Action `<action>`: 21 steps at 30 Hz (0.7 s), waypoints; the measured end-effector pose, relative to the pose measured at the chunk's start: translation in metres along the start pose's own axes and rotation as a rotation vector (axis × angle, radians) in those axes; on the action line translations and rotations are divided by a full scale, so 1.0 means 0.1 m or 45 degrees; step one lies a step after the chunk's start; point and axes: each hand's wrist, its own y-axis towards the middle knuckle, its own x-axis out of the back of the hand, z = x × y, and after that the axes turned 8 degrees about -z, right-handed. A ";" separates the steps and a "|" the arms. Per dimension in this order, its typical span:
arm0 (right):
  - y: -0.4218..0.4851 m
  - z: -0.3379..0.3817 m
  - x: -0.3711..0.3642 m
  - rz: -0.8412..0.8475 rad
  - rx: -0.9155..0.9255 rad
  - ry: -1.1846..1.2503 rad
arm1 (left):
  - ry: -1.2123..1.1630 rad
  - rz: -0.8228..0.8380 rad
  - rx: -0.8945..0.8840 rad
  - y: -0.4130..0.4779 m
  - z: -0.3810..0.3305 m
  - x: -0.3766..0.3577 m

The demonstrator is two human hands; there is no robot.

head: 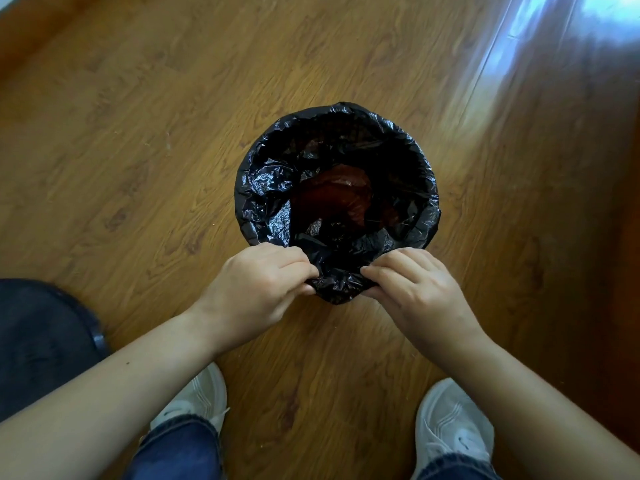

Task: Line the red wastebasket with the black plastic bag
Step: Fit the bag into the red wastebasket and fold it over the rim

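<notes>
the black plastic bag (270, 188) sits inside the red wastebasket (332, 199) on the wooden floor (138, 133), its mouth folded over the rim all round, red showing faintly through the bottom. our left hand (258, 289) and right hand (412, 289) pinch the gathered slack at the near edge. we judge that pulling too hard could tear the thin film or drag the far fold off the rim
</notes>
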 end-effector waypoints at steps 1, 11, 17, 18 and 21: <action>0.00 0.04 -0.02 -0.016 -0.010 0.000 | 0.003 -0.003 -0.007 0.00 0.00 0.00; 0.07 -0.07 0.16 -0.032 -0.056 -0.002 | 0.198 0.146 -0.032 0.06 0.25 0.27; 0.04 -0.40 0.19 0.079 -0.084 -0.152 | 0.031 0.028 0.043 0.20 0.00 0.23; 0.05 -0.39 0.17 0.056 -0.081 -0.160 | -0.006 -0.011 0.047 0.25 -0.08 0.18; 0.09 -0.27 0.10 -0.019 -0.028 -0.165 | -0.072 -0.099 0.074 0.38 -0.26 -0.03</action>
